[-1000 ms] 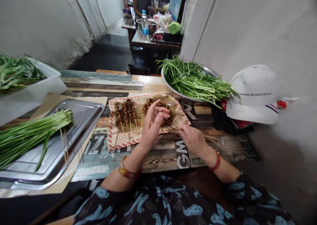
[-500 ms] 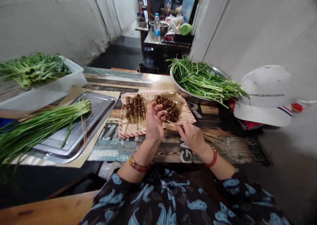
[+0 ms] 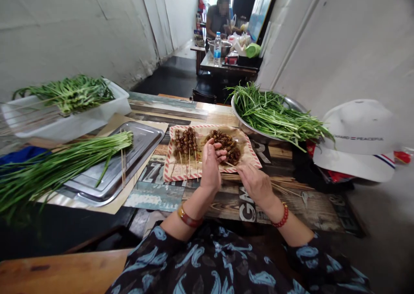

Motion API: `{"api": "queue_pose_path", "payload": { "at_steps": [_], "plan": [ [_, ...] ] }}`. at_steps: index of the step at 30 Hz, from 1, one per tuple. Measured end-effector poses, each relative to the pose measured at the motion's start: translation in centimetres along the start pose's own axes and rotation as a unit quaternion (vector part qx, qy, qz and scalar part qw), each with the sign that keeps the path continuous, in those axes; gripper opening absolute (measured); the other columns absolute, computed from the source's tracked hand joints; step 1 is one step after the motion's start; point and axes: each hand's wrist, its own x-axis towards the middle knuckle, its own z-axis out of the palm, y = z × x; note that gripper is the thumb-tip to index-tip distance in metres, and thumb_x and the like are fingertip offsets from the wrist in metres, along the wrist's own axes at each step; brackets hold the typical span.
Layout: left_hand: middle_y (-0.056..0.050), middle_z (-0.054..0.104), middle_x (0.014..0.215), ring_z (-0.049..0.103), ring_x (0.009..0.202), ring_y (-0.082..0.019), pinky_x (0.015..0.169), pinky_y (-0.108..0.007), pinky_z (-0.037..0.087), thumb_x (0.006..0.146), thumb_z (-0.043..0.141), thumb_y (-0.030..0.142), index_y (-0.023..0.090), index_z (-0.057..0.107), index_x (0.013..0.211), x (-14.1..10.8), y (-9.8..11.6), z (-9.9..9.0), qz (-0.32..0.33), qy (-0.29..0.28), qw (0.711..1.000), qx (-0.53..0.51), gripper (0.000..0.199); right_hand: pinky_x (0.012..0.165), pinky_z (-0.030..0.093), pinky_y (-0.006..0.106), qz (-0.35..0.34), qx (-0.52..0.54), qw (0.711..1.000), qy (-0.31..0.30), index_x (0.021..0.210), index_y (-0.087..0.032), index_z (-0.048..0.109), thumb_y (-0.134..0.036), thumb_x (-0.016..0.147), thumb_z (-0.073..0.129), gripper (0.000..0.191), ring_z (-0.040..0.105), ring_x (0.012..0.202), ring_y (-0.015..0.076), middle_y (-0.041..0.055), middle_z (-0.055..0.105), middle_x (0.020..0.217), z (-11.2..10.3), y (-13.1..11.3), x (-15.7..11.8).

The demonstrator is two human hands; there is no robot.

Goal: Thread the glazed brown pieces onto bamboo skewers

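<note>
My left hand (image 3: 211, 166) is raised beside the pile of glossy brown morsels (image 3: 231, 143), palm turned inward. Its fingers are half curled and apart, and I see nothing between them. Pinched in my right hand (image 3: 255, 181) is a thin wooden skewer (image 3: 230, 164), its far end pointing toward the pile and my left fingers. Both hands are over the near edge of a paper-lined tray (image 3: 254, 153) with red-striped edges. On the tray's left half, several loaded skewers (image 3: 185, 141) lie side by side, bare sticks toward me.
More bare skewers (image 3: 287, 189) lie right of my hand. A metal bowl of greens (image 3: 274, 112) and a white cap (image 3: 357, 121) are at right. At left are a metal tray (image 3: 148, 134) under long green stalks (image 3: 80, 160) and a white tub (image 3: 121, 99). A person (image 3: 218, 17) sits beyond.
The whole view has shifted, so the scene appears lower and farther right. My right hand still pinches the skewer, and my left hand stays half curled beside the pile.
</note>
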Motion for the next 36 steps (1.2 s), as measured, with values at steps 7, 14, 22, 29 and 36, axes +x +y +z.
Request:
{"api": "queue_pose_path", "payload": {
  "at_steps": [7, 14, 22, 29, 36],
  "plan": [
    [-0.003, 0.058, 0.088, 0.061, 0.065, -0.012, 0.062, -0.026, 0.05, 0.09, 0.046, 0.057, 0.02, 0.048, 0.108, 0.7, 0.5, 0.9, -0.133, 0.001, 0.988, -0.081, 0.041, 0.072, 0.041, 0.027, -0.015, 0.013, 1.0, 0.006, 0.092, -0.019, 0.059, -0.021, 0.1, 0.039, 0.021, 0.059, 0.077, 0.0161, 0.0039, 0.064, 0.08, 0.3, 0.3, 0.0],
    [-0.004, 0.059, 0.087, 0.062, 0.064, -0.014, 0.06, -0.028, 0.05, 0.09, 0.044, 0.059, 0.02, 0.047, 0.108, 0.4, 0.8, 1.4, -0.178, -0.017, 0.982, -0.062, 0.043, 0.068, 0.038, 0.026, -0.029, -0.019, 0.999, 0.016, 0.091, -0.018, 0.059, -0.021, 0.1, 0.04, 0.021, 0.059, 0.071, 0.0142, 0.003, 0.064, 0.074, 0.1, 0.2, 0.1],
    [-0.003, 0.059, 0.084, 0.061, 0.061, -0.014, 0.057, -0.026, 0.048, 0.09, 0.044, 0.058, 0.019, 0.047, 0.107, 0.2, 0.9, 2.0, -0.194, -0.007, 0.979, -0.054, 0.043, 0.065, 0.037, 0.027, -0.021, -0.034, 0.999, 0.018, 0.091, -0.018, 0.058, -0.022, 0.1, 0.041, 0.02, 0.058, 0.068, 0.0142, 0.0029, 0.063, 0.073, 0.4, 0.1, 0.0],
    [-0.003, 0.06, 0.083, 0.062, 0.062, -0.013, 0.058, -0.025, 0.048, 0.088, 0.047, 0.06, 0.019, 0.049, 0.104, 0.0, 1.0, 2.3, -0.21, -0.005, 0.976, -0.056, 0.044, 0.067, 0.039, 0.027, -0.017, -0.017, 1.0, 0.002, 0.091, -0.017, 0.057, -0.022, 0.1, 0.039, 0.022, 0.059, 0.069, 0.0155, 0.004, 0.062, 0.073, 0.5, 0.3, -0.2],
    [-0.003, 0.06, 0.084, 0.06, 0.058, -0.011, 0.051, -0.022, 0.043, 0.091, 0.044, 0.057, 0.02, 0.048, 0.107, -0.1, 0.3, 2.2, -0.201, 0.008, 0.974, -0.105, 0.041, 0.067, 0.044, 0.029, 0.005, 0.002, 1.0, -0.002, 0.096, -0.018, 0.056, -0.016, 0.096, 0.039, 0.017, 0.062, 0.072, 0.0176, 0.0051, 0.065, 0.077, 1.1, -0.2, 0.0]
  ]
}}
